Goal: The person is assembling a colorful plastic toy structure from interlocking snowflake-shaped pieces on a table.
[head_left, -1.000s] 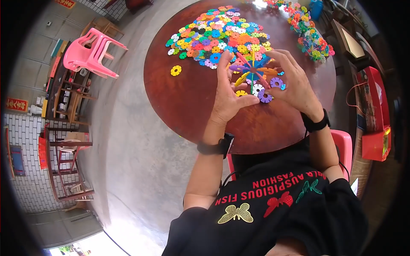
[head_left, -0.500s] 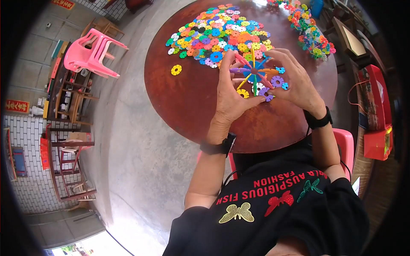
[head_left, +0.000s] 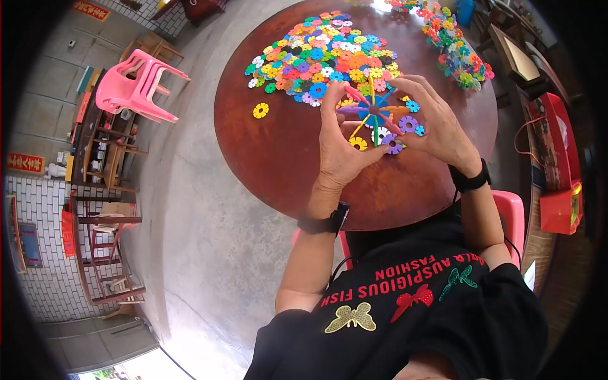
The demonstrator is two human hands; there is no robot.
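Between my two hands is a spoked piece made of interlocking plastic flower discs (head_left: 366,116), with a blue disc at its middle and pink, purple, yellow, green and orange ones slotted around it edge-on. My left hand (head_left: 337,147) grips its left side, thumb below and fingers above. Curled round the right side is my right hand (head_left: 440,126). Behind and below the piece, loose discs lie on the table, among them a purple one (head_left: 408,124), a yellow one (head_left: 358,144) and a small blue one (head_left: 412,106).
A big pile of coloured discs (head_left: 329,54) covers the far part of the round brown table (head_left: 266,149). One yellow disc (head_left: 261,110) lies apart at left. Joined disc chains (head_left: 459,54) line the far right edge. Stacked pink chairs (head_left: 130,88) stand leftward; a red bag (head_left: 557,142) is at right.
The spoked piece has shifted very slightly left and down in the picture, along with both hands. Both hands keep their grip.
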